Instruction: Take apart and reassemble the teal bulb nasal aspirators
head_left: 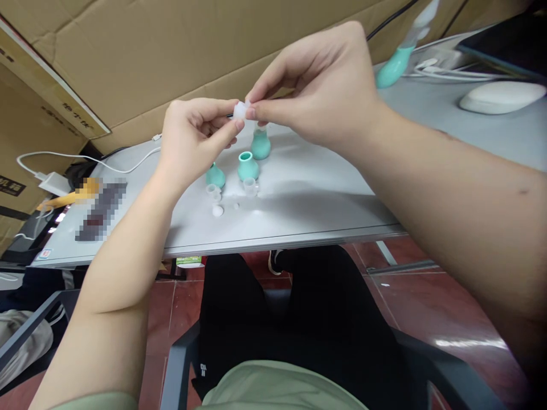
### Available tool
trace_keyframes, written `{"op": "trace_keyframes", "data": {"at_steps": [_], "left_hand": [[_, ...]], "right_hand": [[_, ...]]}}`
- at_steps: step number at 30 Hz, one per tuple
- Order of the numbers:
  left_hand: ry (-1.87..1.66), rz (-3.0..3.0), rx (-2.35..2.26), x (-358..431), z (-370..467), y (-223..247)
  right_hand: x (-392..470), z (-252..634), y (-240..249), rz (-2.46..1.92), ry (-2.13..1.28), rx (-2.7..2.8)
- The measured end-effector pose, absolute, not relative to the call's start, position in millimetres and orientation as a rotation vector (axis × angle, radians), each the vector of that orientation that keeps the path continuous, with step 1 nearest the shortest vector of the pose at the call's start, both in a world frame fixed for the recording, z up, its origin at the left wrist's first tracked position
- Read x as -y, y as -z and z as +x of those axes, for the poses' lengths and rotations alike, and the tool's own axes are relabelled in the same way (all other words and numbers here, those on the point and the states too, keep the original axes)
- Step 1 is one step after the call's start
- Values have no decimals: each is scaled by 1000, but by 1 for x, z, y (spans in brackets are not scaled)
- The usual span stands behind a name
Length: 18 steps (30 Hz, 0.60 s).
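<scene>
Above the table, my left hand [194, 128] and my right hand [318, 85] meet. Between their thumbs and fingers they pinch a small translucent white plastic piece [240, 110]; its exact shape is partly covered by the fingertips. Below them stand teal squeeze bulbs: one with an open mouth [248, 167], one partly behind my left arm [215, 176], and one with a clear top [260, 144]. Two clear plastic cups [213, 192] lie in front of the bulbs. Nearer the table edge are a white round piece [217, 210] and a tiny white bit [236, 205].
An assembled teal aspirator [395, 65] with a clear tip leans at the back right, near white cables and a white mouse [502, 97]. Cardboard [205, 45] walls the back of the grey table [307, 210]. A white charger [55, 183] and a blurred-out dark item [101, 212] lie left.
</scene>
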<state>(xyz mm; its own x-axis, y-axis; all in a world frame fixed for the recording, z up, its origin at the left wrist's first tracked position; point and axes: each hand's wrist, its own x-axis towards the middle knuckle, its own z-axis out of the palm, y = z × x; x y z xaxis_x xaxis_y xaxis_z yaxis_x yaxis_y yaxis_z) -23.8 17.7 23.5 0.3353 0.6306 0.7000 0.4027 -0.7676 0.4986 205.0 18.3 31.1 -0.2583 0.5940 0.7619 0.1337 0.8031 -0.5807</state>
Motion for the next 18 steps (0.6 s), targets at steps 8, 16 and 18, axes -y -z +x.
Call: {"op": "trace_keyframes", "data": {"at_steps": [8, 16, 18], "left_hand": [[-1239, 2709, -888, -12, -39, -41], [-688, 2798, -558, 20, -40, -66], [-563, 2777, -543, 23, -39, -67]], "right_hand": [[-11, 217, -46, -672, -686, 1904], [-6, 233, -65, -983, -698, 2558], [-5, 229, -64, -1039, -746, 2675]]}}
